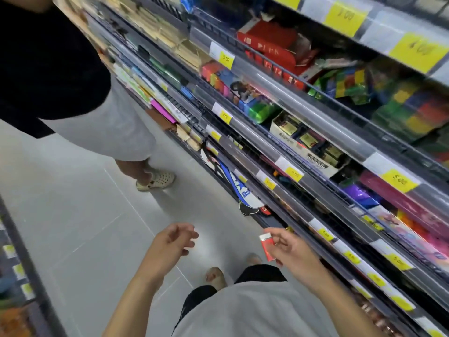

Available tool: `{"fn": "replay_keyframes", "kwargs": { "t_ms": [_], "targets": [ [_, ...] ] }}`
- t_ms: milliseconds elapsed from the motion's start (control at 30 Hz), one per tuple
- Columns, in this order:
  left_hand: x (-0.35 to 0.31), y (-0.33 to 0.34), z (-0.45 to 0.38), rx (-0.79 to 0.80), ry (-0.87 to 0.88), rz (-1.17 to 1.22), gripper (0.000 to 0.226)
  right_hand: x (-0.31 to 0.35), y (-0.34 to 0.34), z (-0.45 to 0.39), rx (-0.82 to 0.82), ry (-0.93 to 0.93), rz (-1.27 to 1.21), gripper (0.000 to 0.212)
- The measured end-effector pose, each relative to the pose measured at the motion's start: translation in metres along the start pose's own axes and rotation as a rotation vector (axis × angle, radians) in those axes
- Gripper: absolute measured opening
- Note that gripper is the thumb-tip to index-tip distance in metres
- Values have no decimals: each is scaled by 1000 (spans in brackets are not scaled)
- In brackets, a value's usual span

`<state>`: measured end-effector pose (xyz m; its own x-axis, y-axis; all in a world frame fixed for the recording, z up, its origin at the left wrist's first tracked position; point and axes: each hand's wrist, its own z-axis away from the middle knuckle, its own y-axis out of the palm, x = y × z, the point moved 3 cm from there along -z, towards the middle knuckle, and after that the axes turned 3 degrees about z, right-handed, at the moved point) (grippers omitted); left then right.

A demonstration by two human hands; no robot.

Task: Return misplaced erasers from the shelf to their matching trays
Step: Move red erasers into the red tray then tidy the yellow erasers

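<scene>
the eraser (266,246), a small block in a red and white sleeve, is the landmark here: it sits low in the view, out over the floor (85,227) and just in front of the lower shelf rails. the right hand (289,251) holds it at its right side, the grip pinching the eraser between thumb and fingertips with the white end up. well to the left of the eraser the left hand (170,244) hangs over the floor, its grip loose and spread, holding nothing. just right of the eraser and beyond it run the shelves (303,181), tier on tier, edged with yellow price tags (294,173) and packed with coloured stationery boxes; further up and left of the eraser another person (73,93) stands in the aisle. the step in hand looks like the carry: the eraser is picked up and not yet placed. no tray of like erasers is plainly visible, the frame being blurred, so the next move calls for finding the matching tray along these tiers, then reaching the right hand in over the rail and releasing the eraser there.
</scene>
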<state>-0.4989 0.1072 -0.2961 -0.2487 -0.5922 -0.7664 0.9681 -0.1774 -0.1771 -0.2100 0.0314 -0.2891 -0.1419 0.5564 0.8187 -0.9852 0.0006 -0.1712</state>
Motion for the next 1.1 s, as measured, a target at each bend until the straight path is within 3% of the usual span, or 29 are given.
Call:
{"fn": "replay_keyframes", "kwargs": {
  "t_ms": [267, 433, 567, 767, 867, 933, 1100],
  "targets": [
    [-74, -10, -71, -9, 34, -16, 14, 40, -14, -84, -8, -11, -17, 20],
    [-105, -12, -97, 2, 48, -41, 14, 97, -21, -138, 16, -97, -23, 23],
    [-156, -14, -122, 51, 154, -27, 14, 152, -29, -158, -2, -219, -25, 23],
    [-297, -17, -142, 259, 592, -59, 23, 234, -30, -154, -158, -383, -58, 29],
    [-371, -13, -130, 369, 824, -77, 11, 272, -27, -138, -268, -419, -133, 28],
    [-414, -7, -117, 434, 982, -71, 17, 294, -27, -126, -328, -464, -189, 24],
    [-492, 23, -98, 462, 1379, -150, 12, 335, -33, -105, -411, -572, -234, 20]
  ]
}}
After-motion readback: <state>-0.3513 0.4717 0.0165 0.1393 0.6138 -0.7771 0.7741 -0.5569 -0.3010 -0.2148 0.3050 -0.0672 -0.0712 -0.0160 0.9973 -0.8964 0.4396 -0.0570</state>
